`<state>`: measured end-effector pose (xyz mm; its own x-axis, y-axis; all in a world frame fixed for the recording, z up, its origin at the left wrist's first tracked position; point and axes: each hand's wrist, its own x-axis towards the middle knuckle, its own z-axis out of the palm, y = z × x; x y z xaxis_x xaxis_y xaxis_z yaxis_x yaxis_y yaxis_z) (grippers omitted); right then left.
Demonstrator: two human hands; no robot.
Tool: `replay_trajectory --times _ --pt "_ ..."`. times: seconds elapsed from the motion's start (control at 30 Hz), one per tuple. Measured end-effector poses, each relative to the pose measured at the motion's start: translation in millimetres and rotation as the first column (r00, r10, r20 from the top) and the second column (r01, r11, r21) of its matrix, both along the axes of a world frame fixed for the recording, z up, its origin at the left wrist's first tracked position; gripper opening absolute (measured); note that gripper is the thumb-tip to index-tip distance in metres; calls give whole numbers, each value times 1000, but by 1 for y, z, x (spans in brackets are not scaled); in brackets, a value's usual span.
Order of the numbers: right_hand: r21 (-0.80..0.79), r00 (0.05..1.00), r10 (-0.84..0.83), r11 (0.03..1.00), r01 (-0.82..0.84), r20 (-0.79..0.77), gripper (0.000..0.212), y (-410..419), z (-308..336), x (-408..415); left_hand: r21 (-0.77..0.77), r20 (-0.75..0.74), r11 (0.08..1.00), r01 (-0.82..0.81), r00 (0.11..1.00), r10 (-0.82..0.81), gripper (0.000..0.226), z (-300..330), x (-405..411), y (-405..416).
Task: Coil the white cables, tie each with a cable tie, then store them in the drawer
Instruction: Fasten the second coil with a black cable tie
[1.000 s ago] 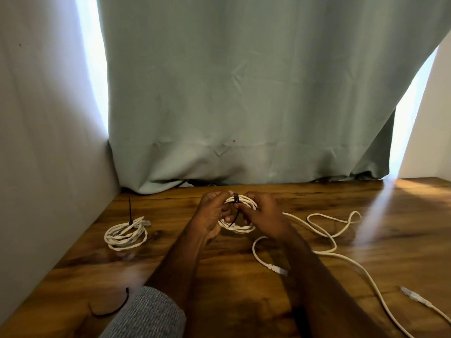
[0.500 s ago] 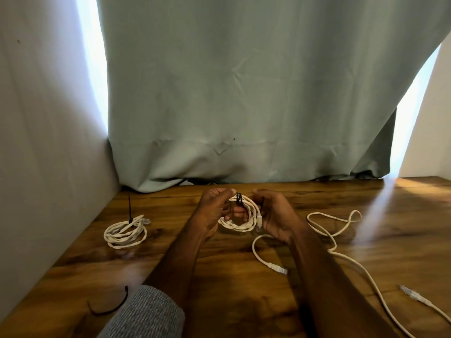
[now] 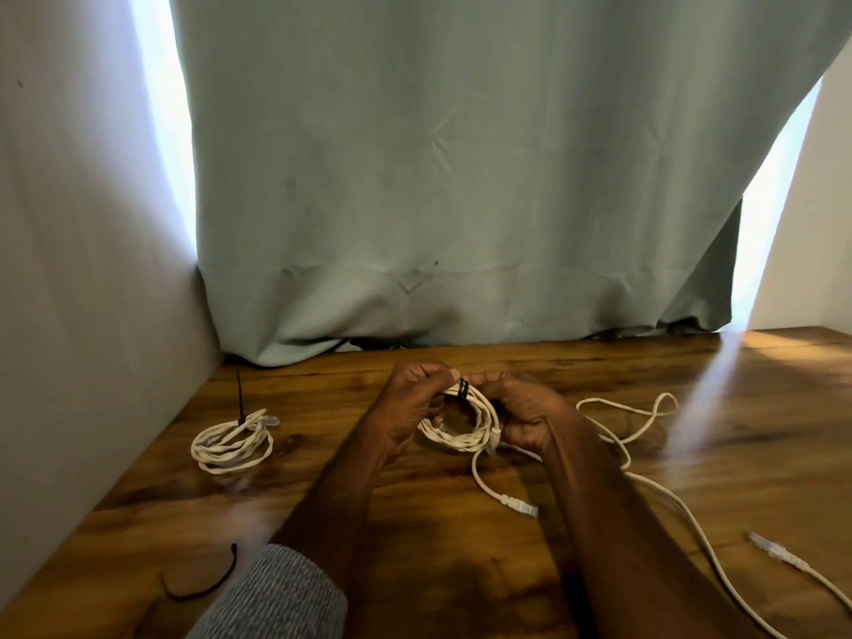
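Note:
Between my hands, just above the wooden table (image 3: 461, 569), I hold a coiled white cable (image 3: 456, 431) with a black cable tie (image 3: 462, 389) wrapped round its top. My left hand (image 3: 410, 403) pinches the coil at the tie from the left. My right hand (image 3: 521, 412) grips the coil's right side, fingers curled. A second white coil (image 3: 232, 447), bound with a black tie whose tail sticks up, lies at the left. A loose white cable (image 3: 645, 481) trails across the right of the table. The drawer is not in view.
A spare black cable tie (image 3: 203, 585) lies near the front left edge, beside my grey sleeve (image 3: 276, 597). A grey-green curtain (image 3: 461, 177) hangs behind the table, and a wall closes the left side. Cable plugs lie at the front right.
My right hand has shifted from covering the coil to its right side, and the coil has turned more upright with the tie on top. The left coil has not moved.

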<state>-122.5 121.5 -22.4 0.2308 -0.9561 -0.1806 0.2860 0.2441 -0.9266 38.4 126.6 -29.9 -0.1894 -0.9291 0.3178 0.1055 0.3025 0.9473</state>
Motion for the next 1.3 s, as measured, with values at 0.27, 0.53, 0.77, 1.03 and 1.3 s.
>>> replay_trajectory --times 0.27,0.53,0.77,1.03,1.3 --pt "-78 983 -98 993 87 -158 32 -15 -6 8 -36 177 998 45 983 -38 19 -2 0 0" --pt "-478 852 -447 832 284 -273 16 -7 -2 21 -41 84 997 -58 995 62 22 -14 -2 -11" --pt "-423 904 -409 847 324 -127 6 -9 -10 27 -11 -27 994 -106 994 105 29 -18 2 -11" --pt "-473 931 -360 832 289 -64 11 -5 -18 36 91 -225 987 -130 963 148 21 -17 6 -8" --pt "-375 955 -294 882 284 32 6 -4 -16 35 134 -358 976 -171 910 208 44 -20 3 -15"
